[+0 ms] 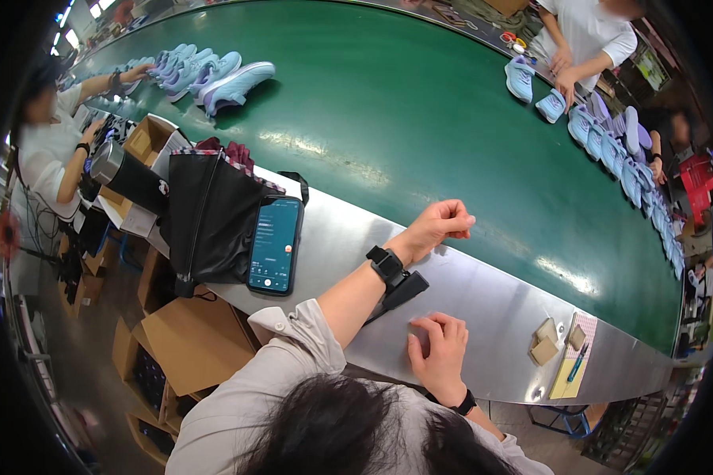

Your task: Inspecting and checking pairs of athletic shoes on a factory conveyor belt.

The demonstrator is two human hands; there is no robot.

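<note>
My left hand hovers at the near edge of the green conveyor belt, its fingers curled in and its thumb against them; I see nothing in it. Closer to me, my right hand rests on the metal ledge with its fingers loosely bent and apart, holding nothing. A black, flat-ended object shows beside my left wrist, partly hidden by the forearm. To the left of that arm a phone with a lit screen leans against a black bag.
Light-blue sneakers line the belt's far left; more sneakers run along the right side. Co-workers stand at both sides. Beige pads and a yellow notepad with a pen lie right. A dark tumbler and cardboard boxes are left.
</note>
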